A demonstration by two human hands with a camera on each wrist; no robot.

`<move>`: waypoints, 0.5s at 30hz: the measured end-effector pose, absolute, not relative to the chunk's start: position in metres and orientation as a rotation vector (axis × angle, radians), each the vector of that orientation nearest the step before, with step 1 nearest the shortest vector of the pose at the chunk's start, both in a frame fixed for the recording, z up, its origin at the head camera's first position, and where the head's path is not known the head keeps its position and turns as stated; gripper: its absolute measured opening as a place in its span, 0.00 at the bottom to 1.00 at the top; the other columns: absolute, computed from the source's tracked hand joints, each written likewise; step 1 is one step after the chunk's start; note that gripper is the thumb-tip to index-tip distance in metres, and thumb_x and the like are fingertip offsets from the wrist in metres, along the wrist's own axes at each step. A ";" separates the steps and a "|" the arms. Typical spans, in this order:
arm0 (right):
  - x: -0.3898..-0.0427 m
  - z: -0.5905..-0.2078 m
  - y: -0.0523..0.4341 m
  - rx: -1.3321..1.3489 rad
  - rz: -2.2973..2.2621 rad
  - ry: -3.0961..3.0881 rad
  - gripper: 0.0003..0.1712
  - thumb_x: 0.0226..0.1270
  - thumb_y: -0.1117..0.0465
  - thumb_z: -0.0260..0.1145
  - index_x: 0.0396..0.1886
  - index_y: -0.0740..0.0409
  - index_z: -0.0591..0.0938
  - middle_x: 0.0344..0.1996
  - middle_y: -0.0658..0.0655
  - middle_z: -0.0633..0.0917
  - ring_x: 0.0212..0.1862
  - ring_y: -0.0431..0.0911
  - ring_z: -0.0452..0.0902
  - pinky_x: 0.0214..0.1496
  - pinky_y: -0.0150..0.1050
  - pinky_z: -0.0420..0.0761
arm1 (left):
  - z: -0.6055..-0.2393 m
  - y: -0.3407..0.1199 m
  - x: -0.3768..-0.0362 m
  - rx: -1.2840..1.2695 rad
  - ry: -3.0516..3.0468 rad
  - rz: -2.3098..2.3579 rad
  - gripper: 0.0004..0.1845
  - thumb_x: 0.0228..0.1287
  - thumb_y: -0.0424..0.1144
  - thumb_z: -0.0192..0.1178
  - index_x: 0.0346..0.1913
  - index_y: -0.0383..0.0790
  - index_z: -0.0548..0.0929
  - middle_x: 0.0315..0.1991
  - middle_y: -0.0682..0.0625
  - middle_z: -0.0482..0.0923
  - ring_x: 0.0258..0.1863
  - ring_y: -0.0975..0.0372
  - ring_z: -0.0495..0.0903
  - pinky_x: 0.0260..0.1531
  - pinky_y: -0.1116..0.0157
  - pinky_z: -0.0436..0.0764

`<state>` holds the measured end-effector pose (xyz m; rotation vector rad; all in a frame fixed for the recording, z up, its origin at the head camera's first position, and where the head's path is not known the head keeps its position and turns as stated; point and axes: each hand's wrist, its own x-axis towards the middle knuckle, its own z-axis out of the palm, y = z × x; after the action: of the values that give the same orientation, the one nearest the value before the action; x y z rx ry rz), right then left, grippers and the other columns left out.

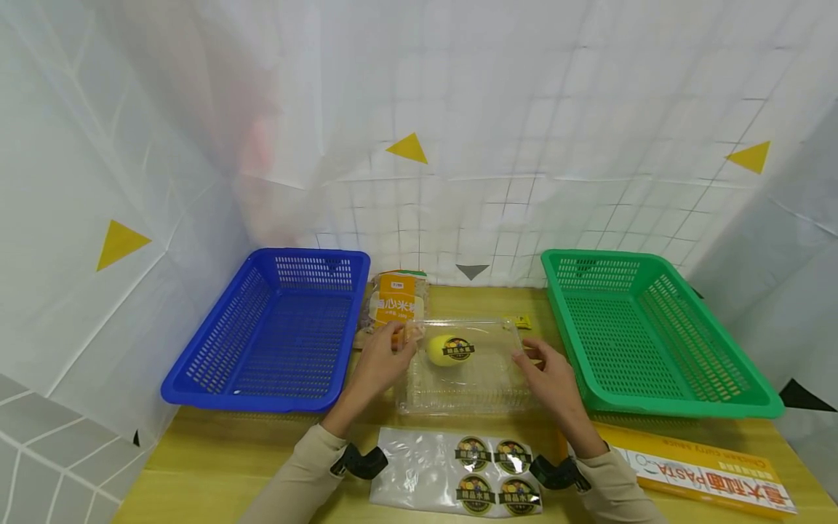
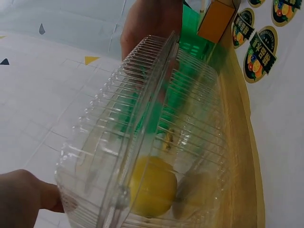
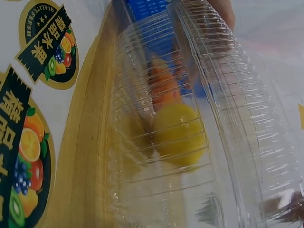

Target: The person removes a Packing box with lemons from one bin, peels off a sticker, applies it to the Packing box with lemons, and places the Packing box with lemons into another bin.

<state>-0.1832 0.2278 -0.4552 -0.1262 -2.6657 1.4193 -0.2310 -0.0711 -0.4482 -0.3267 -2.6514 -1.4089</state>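
Note:
A clear plastic clamshell box [image 1: 487, 378] lies in front of me with its lid down. Inside, toward its left end, is a yellow lemon [image 1: 435, 353], also visible through the ribbed wall in the left wrist view, where the lemon [image 2: 153, 187] rests low. One dark fruit label [image 1: 458, 349] is on the lid and overlaps the lemon in the head view. My left hand [image 1: 385, 356] pinches the box's far left corner between thumb and fingers. At the right edge my right hand [image 1: 550, 375] grips the lid's rim, thumb on top, fingers partly hidden.
A blue basket [image 1: 262, 402] stands on the left and a green basket [image 1: 681, 409] on the right. Behind the box are a rice packet [image 1: 393, 298] and a small yellow wrapper [image 1: 522, 322]. Nearer lie a label sheet [image 1: 419, 473] and a pasta box [image 1: 707, 469].

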 end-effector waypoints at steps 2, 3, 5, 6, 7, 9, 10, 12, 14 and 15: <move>-0.184 -0.455 0.229 -0.127 1.421 -2.665 0.32 0.80 0.48 0.62 0.72 0.65 0.74 0.59 0.70 0.81 0.50 0.59 0.80 0.41 0.45 0.82 | -0.448 -0.071 -0.231 -0.319 -2.654 -1.440 0.25 0.73 0.45 0.63 0.63 0.29 0.80 0.57 0.36 0.81 0.49 0.48 0.85 0.47 0.52 0.86; -0.184 -0.455 0.229 -0.126 1.426 -2.661 0.31 0.81 0.49 0.62 0.72 0.65 0.74 0.59 0.70 0.81 0.50 0.59 0.80 0.41 0.45 0.82 | -0.448 -0.072 -0.231 -0.313 -2.653 -1.464 0.26 0.73 0.46 0.63 0.63 0.29 0.79 0.58 0.35 0.80 0.48 0.48 0.85 0.46 0.52 0.86; -0.184 -0.454 0.230 -0.121 1.433 -2.652 0.30 0.81 0.51 0.62 0.72 0.65 0.74 0.59 0.69 0.81 0.51 0.59 0.80 0.42 0.45 0.81 | -0.448 -0.072 -0.231 -0.303 -2.649 -1.504 0.27 0.73 0.47 0.64 0.64 0.28 0.79 0.59 0.34 0.80 0.48 0.47 0.85 0.44 0.53 0.87; -0.184 -0.453 0.230 -0.118 1.438 -2.645 0.29 0.81 0.51 0.61 0.72 0.65 0.75 0.59 0.69 0.81 0.51 0.59 0.79 0.43 0.45 0.81 | -0.448 -0.072 -0.231 -0.298 -2.646 -1.522 0.28 0.73 0.47 0.64 0.64 0.27 0.78 0.59 0.34 0.80 0.48 0.47 0.86 0.43 0.54 0.87; -0.184 -0.452 0.230 -0.115 1.442 -2.637 0.29 0.81 0.52 0.61 0.72 0.66 0.75 0.59 0.69 0.81 0.52 0.59 0.79 0.43 0.45 0.81 | -0.448 -0.073 -0.231 -0.288 -2.641 -1.548 0.29 0.73 0.48 0.64 0.64 0.27 0.78 0.59 0.34 0.79 0.48 0.46 0.86 0.42 0.54 0.88; -0.183 -0.448 0.231 -0.106 1.444 -2.622 0.28 0.82 0.53 0.61 0.71 0.66 0.75 0.59 0.69 0.81 0.52 0.59 0.79 0.44 0.44 0.80 | -0.446 -0.073 -0.231 -0.255 -2.627 -1.608 0.30 0.72 0.49 0.65 0.65 0.27 0.78 0.59 0.34 0.79 0.49 0.46 0.85 0.42 0.54 0.87; -0.183 -0.446 0.231 -0.104 1.450 -2.612 0.28 0.82 0.53 0.61 0.71 0.66 0.75 0.59 0.69 0.81 0.51 0.59 0.79 0.43 0.43 0.80 | -0.446 -0.073 -0.231 -0.237 -2.619 -1.626 0.31 0.72 0.50 0.65 0.65 0.28 0.78 0.58 0.34 0.80 0.49 0.46 0.85 0.42 0.54 0.87; -0.181 -0.442 0.231 -0.105 1.470 -2.593 0.28 0.81 0.53 0.61 0.70 0.66 0.76 0.58 0.68 0.82 0.48 0.58 0.79 0.40 0.40 0.80 | -0.443 -0.073 -0.230 -0.201 -2.587 -1.679 0.31 0.73 0.51 0.65 0.65 0.28 0.78 0.57 0.35 0.80 0.50 0.47 0.84 0.43 0.54 0.87; -0.179 -0.437 0.231 -0.109 1.510 -2.573 0.28 0.81 0.53 0.62 0.70 0.66 0.76 0.57 0.68 0.82 0.45 0.56 0.79 0.37 0.38 0.80 | -0.440 -0.072 -0.228 -0.179 -2.544 -1.718 0.30 0.73 0.51 0.65 0.64 0.28 0.79 0.56 0.36 0.81 0.50 0.47 0.83 0.45 0.53 0.86; -0.178 -0.435 0.231 -0.113 1.541 -2.561 0.28 0.81 0.53 0.62 0.71 0.66 0.76 0.57 0.67 0.82 0.44 0.55 0.78 0.36 0.37 0.80 | -0.439 -0.072 -0.228 -0.180 -2.521 -1.724 0.29 0.73 0.50 0.65 0.63 0.27 0.79 0.54 0.37 0.81 0.49 0.47 0.83 0.46 0.53 0.85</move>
<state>-0.1784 0.2310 -0.4348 -0.1129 -2.5612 1.5411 -0.2281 -0.0724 -0.4394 -0.1796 -2.5207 -1.7237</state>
